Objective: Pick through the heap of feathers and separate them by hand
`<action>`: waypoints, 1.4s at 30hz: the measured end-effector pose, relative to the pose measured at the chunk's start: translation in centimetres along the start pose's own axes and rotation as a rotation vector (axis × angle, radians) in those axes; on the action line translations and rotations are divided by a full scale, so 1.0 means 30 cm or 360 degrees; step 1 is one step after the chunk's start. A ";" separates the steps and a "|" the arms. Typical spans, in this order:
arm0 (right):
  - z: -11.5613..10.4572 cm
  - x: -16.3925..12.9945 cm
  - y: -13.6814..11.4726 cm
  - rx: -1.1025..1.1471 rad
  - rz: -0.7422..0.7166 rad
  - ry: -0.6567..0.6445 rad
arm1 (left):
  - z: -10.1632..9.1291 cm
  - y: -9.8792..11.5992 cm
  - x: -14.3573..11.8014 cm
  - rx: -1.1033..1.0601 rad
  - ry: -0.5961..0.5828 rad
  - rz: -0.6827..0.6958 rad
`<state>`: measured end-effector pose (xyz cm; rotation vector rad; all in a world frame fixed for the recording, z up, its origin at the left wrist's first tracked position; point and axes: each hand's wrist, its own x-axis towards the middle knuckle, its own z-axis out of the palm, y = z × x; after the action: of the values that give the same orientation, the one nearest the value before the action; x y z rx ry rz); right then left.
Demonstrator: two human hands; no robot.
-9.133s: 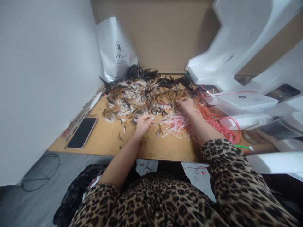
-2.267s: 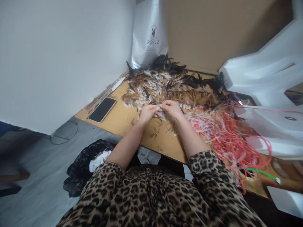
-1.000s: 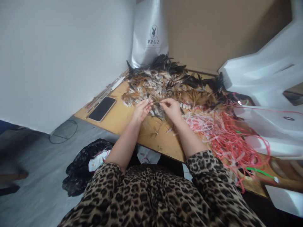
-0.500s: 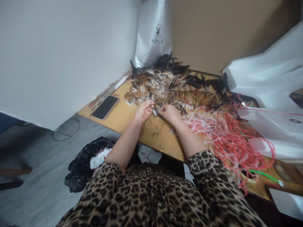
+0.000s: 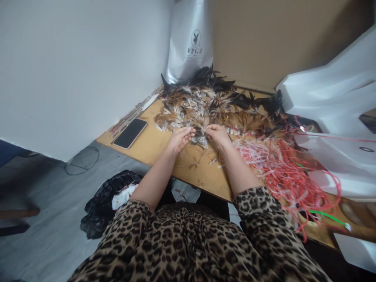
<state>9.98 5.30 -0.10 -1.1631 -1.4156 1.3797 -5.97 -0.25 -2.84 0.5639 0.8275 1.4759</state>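
Since half a second before, both hands had lifted slightly and drawn together at the near edge of the feather heap, the right hand rising from the counter to meet the left hand. What passed between the fingertips was hard to make out: a small tuft of feathers hung there, grey and whitish with dark streaks, but its stems were hidden behind the fingers. Each grip was narrow, the fingers pinched on that tuft from either side, the left from its left end and the right from its right. The tuft sat just above the counter, touching the front of the large feather pile, which spread brown, white and black toward the back wall. A tangle of red and pink strips lay just right of the right forearm. A dark phone lay well to the left, near thin sticks. A white bag stood behind the pile, its top cut off.
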 end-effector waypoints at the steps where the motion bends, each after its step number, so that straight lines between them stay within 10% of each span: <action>1: 0.000 0.003 0.005 0.0032 0.0024 0.0003 | -0.001 0.001 0.000 -0.0015 0.0007 0.0011; 23: 0.014 0.005 0.021 0.0327 -0.0149 0.0002 | 0.002 -0.001 0.000 -0.0103 -0.0109 0.0035; 42: 0.045 -0.053 0.009 -0.0810 -0.1067 0.0075 | 0.034 -0.018 -0.013 0.0225 0.0007 -0.0035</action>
<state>9.08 3.43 -0.37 -0.8715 -1.9505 0.5361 -4.80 -0.50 -2.58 0.6552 0.9442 1.4063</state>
